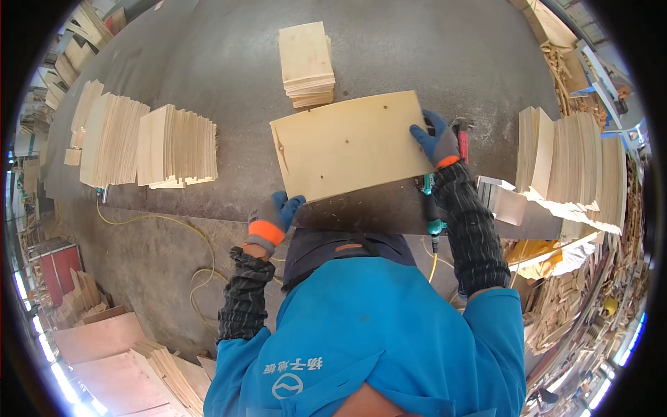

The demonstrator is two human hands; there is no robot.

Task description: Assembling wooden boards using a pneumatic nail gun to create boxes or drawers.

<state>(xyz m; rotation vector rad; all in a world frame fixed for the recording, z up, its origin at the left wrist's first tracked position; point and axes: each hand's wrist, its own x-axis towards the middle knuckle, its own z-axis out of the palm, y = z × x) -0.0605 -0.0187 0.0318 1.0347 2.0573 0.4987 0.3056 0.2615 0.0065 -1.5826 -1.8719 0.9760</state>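
Note:
A pale rectangular wooden board (354, 156) with a few dark knots is held slightly tilted above the dark worktable, its right end higher up. My left hand (279, 214), in a grey and blue glove with an orange cuff, grips its near left corner. At the right edge my right hand (438, 139), gloved alike, closes on the board with the thumb over its top face. Partly hidden by my right forearm, a teal power tool (435, 224) lies at the table's near edge. A red-handled tool (463, 144) lies just beyond my right hand.
Beyond the board stands a short stack of wooden panels (306, 55). Rows of upright panels (177, 146) fill the table's left side, with more panels (570, 156) at the right. A yellow hose (198, 233) trails down to the floor. Wood scraps (566, 309) pile up at the lower right.

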